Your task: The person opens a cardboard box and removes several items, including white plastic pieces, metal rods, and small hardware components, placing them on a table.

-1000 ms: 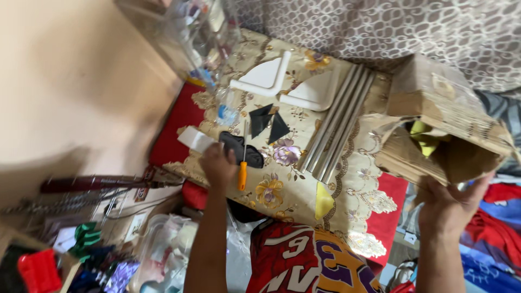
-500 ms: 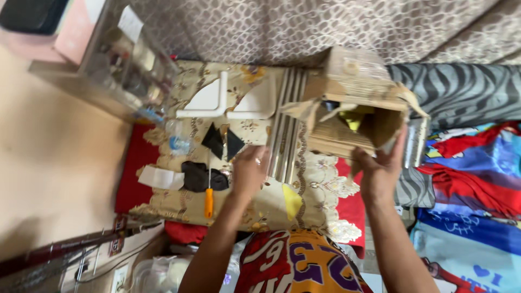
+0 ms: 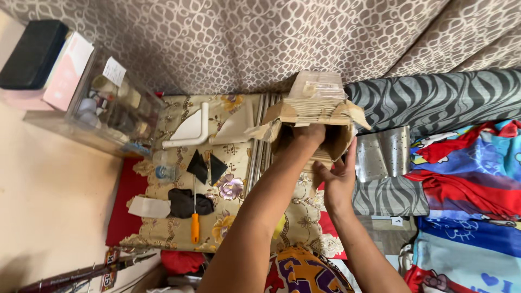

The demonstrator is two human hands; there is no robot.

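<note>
An open brown cardboard box (image 3: 315,103) is held up over the right side of a small table draped in a gold floral cloth (image 3: 228,217). My left hand (image 3: 308,133) reaches into the box's open mouth, its fingers hidden inside. My right hand (image 3: 337,176) supports the box from below, gripping its lower edge and flap. Whatever lies inside the box is hidden by my left hand.
On the cloth lie an orange-handled screwdriver (image 3: 194,220), a black cloth piece (image 3: 187,203), two black triangles (image 3: 205,165), white plastic brackets (image 3: 209,127), a white paper (image 3: 147,207) and metal rods (image 3: 260,146). A clear organiser (image 3: 108,108) stands at left. Patterned bedding (image 3: 467,179) lies at right.
My left hand left the table and went into the box. The box came closer to the middle, and my right hand shifted under it. The yellow thing inside is now hidden.
</note>
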